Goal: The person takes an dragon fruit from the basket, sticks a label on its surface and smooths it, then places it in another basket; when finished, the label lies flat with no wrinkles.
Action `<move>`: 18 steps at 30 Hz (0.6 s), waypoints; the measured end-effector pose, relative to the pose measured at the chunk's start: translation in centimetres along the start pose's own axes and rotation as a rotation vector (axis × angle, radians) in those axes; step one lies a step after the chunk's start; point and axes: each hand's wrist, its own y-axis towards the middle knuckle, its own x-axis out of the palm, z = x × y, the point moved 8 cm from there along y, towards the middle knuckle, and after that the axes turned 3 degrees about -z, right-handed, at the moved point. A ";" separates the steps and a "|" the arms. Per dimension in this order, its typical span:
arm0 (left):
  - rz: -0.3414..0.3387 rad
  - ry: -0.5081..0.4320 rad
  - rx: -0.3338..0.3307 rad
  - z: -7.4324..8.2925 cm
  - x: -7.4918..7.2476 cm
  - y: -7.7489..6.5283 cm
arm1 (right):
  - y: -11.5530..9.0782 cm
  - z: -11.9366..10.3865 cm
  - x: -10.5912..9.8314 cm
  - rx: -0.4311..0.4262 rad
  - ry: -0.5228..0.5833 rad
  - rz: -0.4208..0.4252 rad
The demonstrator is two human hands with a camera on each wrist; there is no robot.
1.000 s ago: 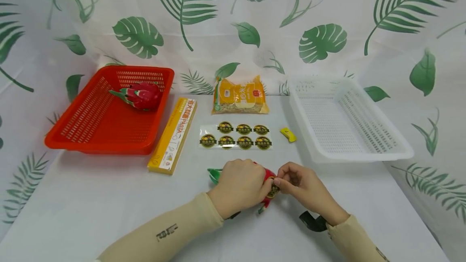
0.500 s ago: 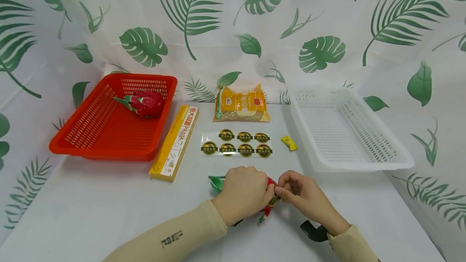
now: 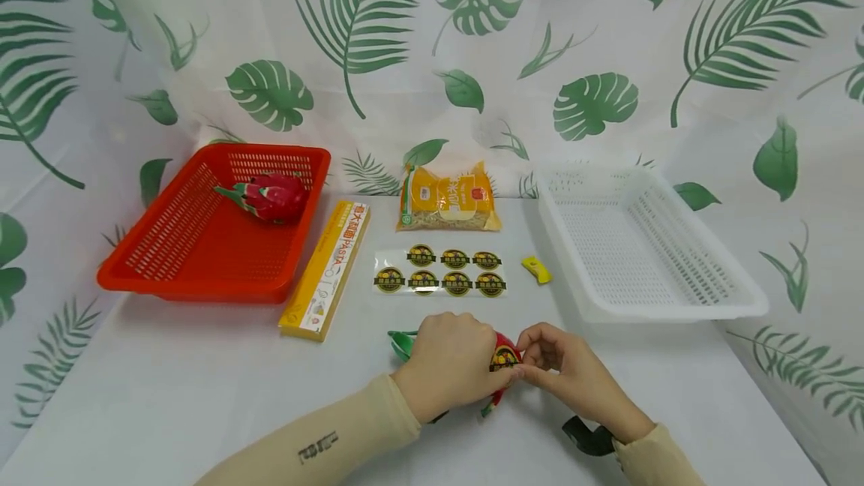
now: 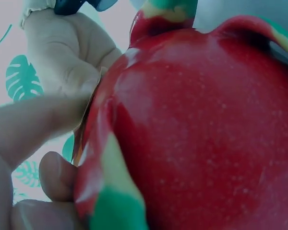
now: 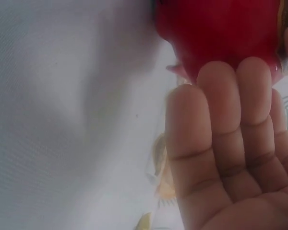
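Observation:
My left hand (image 3: 448, 362) grips a red dragon fruit (image 3: 508, 343) with green tips, just above the table and mostly hidden behind the hand. On the fruit's right side is a round black-and-gold sticker (image 3: 503, 358), with the left thumb pressed against it. My right hand (image 3: 574, 373) comes in from the right and pinches the sticker's edge between thumb and forefinger. Close up in the left wrist view, the sticker (image 4: 89, 108) stands edge-on along the side of the fruit (image 4: 197, 124). Right fingers (image 5: 220, 100) reach the fruit's underside in the right wrist view.
A red basket (image 3: 196, 295) with another dragon fruit (image 3: 275, 196) stands at left, beside a yellow pasta box (image 3: 325, 272). Behind the hands lie a sheet of stickers (image 3: 440, 273), an orange noodle bag (image 3: 448, 199) and a small yellow packet (image 3: 536, 270). A white basket (image 3: 675, 312) is at right.
The head view has tilted up slightly. The right fingertips and left thumb have shifted lower on the sticker, so more of its face shows. Both hands stay at the same dragon fruit.

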 end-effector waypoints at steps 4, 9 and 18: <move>-0.027 0.014 0.008 0.2 0.2 0.0 | -0.2 0.1 0.0 -0.029 0.012 -0.007; -0.062 0.007 0.011 0.2 0.3 0.0 | -0.3 0.2 0.0 -0.040 0.003 -0.008; -0.085 -0.210 0.041 -1.8 -0.1 -0.2 | -1.5 0.8 -1.9 0.077 -0.034 0.133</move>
